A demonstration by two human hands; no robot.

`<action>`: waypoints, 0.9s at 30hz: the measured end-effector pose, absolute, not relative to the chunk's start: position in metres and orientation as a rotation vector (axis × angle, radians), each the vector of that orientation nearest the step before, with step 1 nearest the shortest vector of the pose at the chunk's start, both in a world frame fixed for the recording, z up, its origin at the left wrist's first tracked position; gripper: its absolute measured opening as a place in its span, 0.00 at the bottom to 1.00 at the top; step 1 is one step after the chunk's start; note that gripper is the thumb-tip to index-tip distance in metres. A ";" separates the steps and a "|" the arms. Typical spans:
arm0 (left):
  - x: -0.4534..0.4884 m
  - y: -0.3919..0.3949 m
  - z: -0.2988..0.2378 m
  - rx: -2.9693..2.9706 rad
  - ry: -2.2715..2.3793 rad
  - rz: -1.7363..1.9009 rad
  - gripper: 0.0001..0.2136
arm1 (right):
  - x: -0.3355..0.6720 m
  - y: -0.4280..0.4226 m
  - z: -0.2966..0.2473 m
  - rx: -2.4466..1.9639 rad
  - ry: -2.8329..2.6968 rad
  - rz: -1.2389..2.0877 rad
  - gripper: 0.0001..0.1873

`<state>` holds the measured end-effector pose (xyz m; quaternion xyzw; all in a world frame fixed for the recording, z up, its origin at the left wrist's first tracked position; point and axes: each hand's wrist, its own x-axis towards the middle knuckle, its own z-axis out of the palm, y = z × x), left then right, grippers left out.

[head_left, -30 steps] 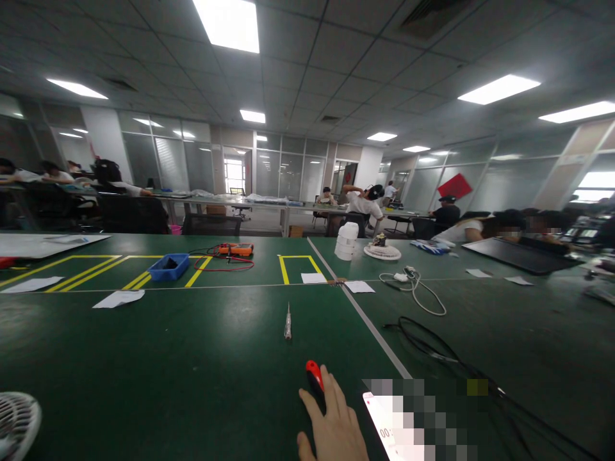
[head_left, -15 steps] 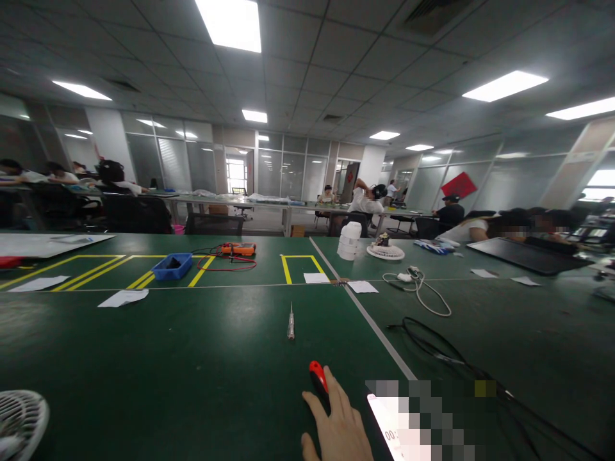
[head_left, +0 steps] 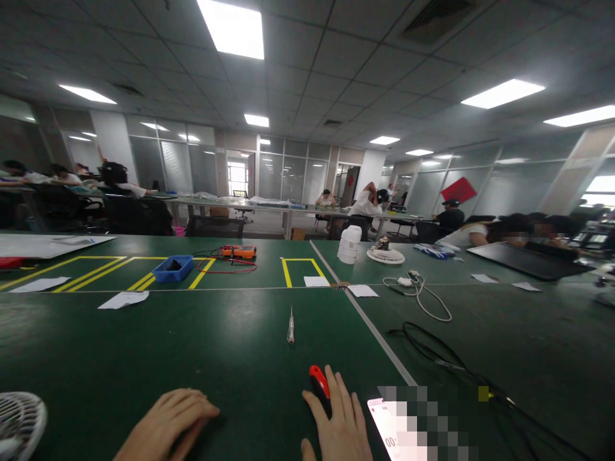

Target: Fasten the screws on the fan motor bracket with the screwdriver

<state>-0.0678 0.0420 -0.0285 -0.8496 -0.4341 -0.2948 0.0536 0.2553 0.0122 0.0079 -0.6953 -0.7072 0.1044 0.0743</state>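
At the bottom, my right hand (head_left: 339,419) lies on the green table with its fingers spread. Between its thumb and index finger is a red and black handle (head_left: 319,384), perhaps of a screwdriver; its other end is hidden under the hand. To the left, my left hand (head_left: 170,419) is low at the table, fingers loosely curved and side by side, a gap to the thumb, with nothing visible in it. A clear-handled slim screwdriver (head_left: 291,330) lies farther forward, tip pointing away. Beside my right hand is a lit phone (head_left: 391,429), partly pixelated.
A blue tray (head_left: 173,274) and an orange multimeter (head_left: 239,251) with leads stand at the back left. Farther right are a white cylindrical part (head_left: 349,244), a fan head (head_left: 385,254), a pale cable (head_left: 427,301) and black cables (head_left: 446,355). A white fan grille (head_left: 22,422) sits bottom left.
My left hand has come into view from the bottom at the left. My right hand stays beside the red and black handle; the view has tilted slightly upward.
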 end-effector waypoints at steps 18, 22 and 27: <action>0.043 0.047 -0.041 -2.928 -1.137 -0.449 0.32 | 0.244 0.013 -0.002 -2.111 -2.208 0.266 0.28; 0.039 0.053 -0.051 -2.942 -1.094 -0.487 0.32 | 0.245 0.014 -0.004 -2.131 -2.210 0.260 0.28; -0.012 0.059 -0.065 -2.989 -1.007 -0.565 0.33 | 0.245 0.015 -0.004 -2.131 -2.212 0.273 0.27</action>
